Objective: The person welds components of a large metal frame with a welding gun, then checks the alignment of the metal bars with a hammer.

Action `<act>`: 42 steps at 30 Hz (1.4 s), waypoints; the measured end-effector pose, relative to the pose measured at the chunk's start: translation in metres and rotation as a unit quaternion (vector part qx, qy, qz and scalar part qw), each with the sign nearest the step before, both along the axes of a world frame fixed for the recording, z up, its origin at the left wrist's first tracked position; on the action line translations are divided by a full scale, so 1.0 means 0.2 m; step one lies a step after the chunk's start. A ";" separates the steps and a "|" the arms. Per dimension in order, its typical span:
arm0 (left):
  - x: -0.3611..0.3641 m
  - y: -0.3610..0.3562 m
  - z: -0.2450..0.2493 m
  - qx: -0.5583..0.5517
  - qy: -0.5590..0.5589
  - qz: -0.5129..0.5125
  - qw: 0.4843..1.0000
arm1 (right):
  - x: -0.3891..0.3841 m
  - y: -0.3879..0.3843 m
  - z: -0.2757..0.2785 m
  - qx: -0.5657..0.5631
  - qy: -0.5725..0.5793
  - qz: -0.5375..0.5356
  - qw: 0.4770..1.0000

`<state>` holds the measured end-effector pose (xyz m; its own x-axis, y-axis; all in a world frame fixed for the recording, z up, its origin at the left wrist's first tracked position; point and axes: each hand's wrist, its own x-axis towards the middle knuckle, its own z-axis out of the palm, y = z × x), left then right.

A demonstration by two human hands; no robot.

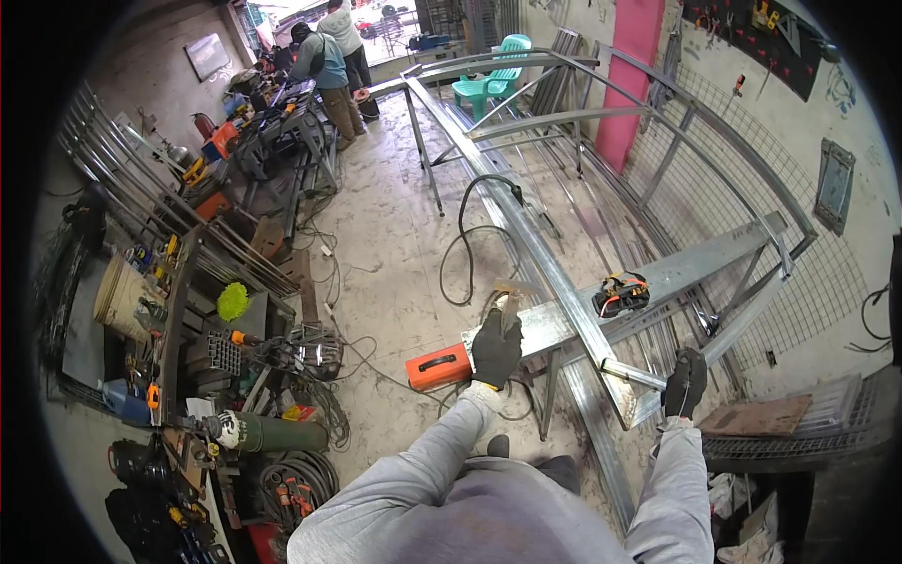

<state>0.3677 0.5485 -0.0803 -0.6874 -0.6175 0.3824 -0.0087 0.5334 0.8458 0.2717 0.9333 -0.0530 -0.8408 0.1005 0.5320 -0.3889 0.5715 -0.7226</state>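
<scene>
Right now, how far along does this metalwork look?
The curved frame looks largely assembled, with crossbars in place. Your right hand is at a short bright tube by the long beam's near end; your left hand is by the orange box. Securing that tube may be left; I can't see whether it's joined.

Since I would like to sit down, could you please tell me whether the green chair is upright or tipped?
The chair is upright: its backrest rises above the seat.
</scene>
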 end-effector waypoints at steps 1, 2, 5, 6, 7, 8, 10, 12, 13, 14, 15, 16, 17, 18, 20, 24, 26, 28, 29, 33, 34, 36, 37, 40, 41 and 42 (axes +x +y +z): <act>0.00 0.00 0.00 -0.003 -0.001 -0.002 1.000 | 0.01 -0.01 0.01 -0.013 0.001 0.003 1.000; 0.00 0.00 0.00 -0.006 -0.002 -0.003 1.000 | 0.01 -0.01 0.01 -0.025 0.003 0.006 1.000; 0.00 -0.01 0.00 -0.046 0.013 0.006 0.999 | 0.00 -0.01 0.00 -0.013 0.005 -0.001 1.000; 0.00 0.00 0.00 -0.045 0.013 0.006 0.999 | 0.00 -0.01 0.00 -0.013 0.005 -0.001 1.000; 0.01 0.00 0.02 -0.038 0.015 0.005 0.999 | 0.00 -0.02 0.00 -0.008 0.005 -0.006 1.000; 0.01 0.01 0.03 -0.030 0.017 0.006 0.999 | 0.00 -0.02 0.00 -0.003 0.007 -0.011 1.000; 0.01 0.01 0.02 0.010 -0.015 -0.004 1.000 | 0.00 -0.02 0.00 -0.008 0.007 0.002 1.000; 0.00 0.01 0.01 0.050 -0.046 -0.013 0.998 | -0.01 0.00 -0.02 -0.013 0.008 0.015 1.000; 0.01 0.01 0.03 0.014 -0.051 -0.003 0.999 | -0.01 0.00 -0.02 -0.001 -0.011 0.010 1.000; 0.01 0.02 0.04 -0.021 -0.055 0.008 0.998 | -0.02 0.01 -0.01 0.011 -0.030 0.006 0.999; 0.01 0.03 0.05 -0.019 -0.055 0.010 0.998 | -0.01 0.01 -0.02 -0.021 -0.052 0.000 0.998; 0.01 0.03 0.06 -0.023 -0.049 0.014 0.998 | -0.01 0.01 -0.02 -0.019 -0.052 0.004 0.998; 0.01 0.04 0.07 -0.029 -0.043 0.019 0.999 | -0.01 0.01 -0.04 -0.040 -0.037 0.007 0.998; 0.00 0.04 0.07 -0.028 -0.042 0.022 0.998 | -0.01 0.01 -0.04 -0.064 -0.022 0.011 0.998; 0.00 0.04 0.08 -0.041 -0.078 0.036 0.995 | -0.03 0.02 -0.04 -0.067 -0.028 0.018 0.997; -0.03 0.06 0.10 -0.060 -0.074 0.063 0.993 | -0.05 0.10 -0.04 -0.070 -0.046 0.049 0.995; -0.05 0.05 0.07 0.018 -0.030 0.077 0.996 | -0.06 0.17 0.04 -0.145 -0.158 0.080 0.974; -0.06 0.01 0.02 0.044 0.012 0.078 0.996 | 0.03 0.23 0.16 -0.206 -0.172 0.101 0.958; -0.04 0.03 0.07 0.131 0.052 0.058 0.988 | 0.06 0.28 0.18 -0.284 -0.147 0.120 0.940; 0.04 0.46 0.53 0.387 0.018 -0.014 0.922 | 0.21 0.67 0.12 -0.525 -0.115 0.212 0.816; 0.02 0.58 0.56 0.383 0.011 -0.016 0.923 | 0.24 0.78 0.08 -0.549 -0.109 0.227 0.797; -0.05 0.88 0.68 0.454 0.015 -0.086 0.887 | 0.30 1.01 -0.07 -0.544 -0.125 0.200 0.805; -0.11 1.05 0.75 0.478 0.001 -0.107 0.872 | 0.32 1.11 -0.14 -0.513 -0.149 0.158 0.831; -0.31 1.38 0.63 0.396 -0.026 -0.147 0.906 | 0.34 1.32 -0.36 -0.579 -0.213 0.017 0.787; -0.35 1.56 0.74 0.424 -0.041 -0.112 0.898 | 0.30 1.42 -0.59 -0.613 -0.216 0.090 0.754; -0.41 1.62 0.68 0.474 -0.071 -0.110 0.871 | 0.34 1.48 -0.57 -0.578 -0.229 0.078 0.779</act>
<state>0.2848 0.8732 0.0554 -0.8275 -0.4566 -0.3268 -0.1354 -0.4025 0.9054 0.3400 1.2299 -0.1671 -0.9659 0.1672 -0.1978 0.0616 -0.5936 -0.8024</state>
